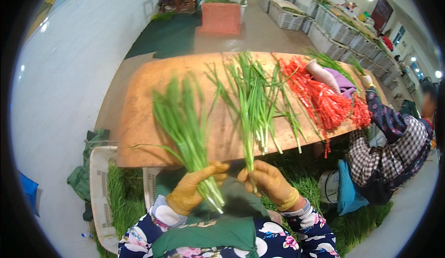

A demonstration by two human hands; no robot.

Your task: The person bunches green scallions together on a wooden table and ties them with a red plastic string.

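Observation:
My left hand (197, 188), in a yellow glove, is wrapped round a thick bunch of chives (181, 119). Their pale stem ends stick out below the fist, and the leaves fan up over the wooden table, slightly blurred. In my right hand (269, 182), also gloved in yellow, a thin bundle of chives (245, 132) is pinched near its stem ends. Its leaves run up beside a loose pile of chives (266, 100) lying on the wooden table (139, 109). The two hands are close together at the table's near edge, with the bundles apart.
Red plastic ties (324, 98) lie heaped on the table's right. A co-worker (394, 142) in a checked garment sits there, one gloved hand at more greens. A white crate (99, 188) of chives stands at lower left. Stacked crates (324, 23) line the back right.

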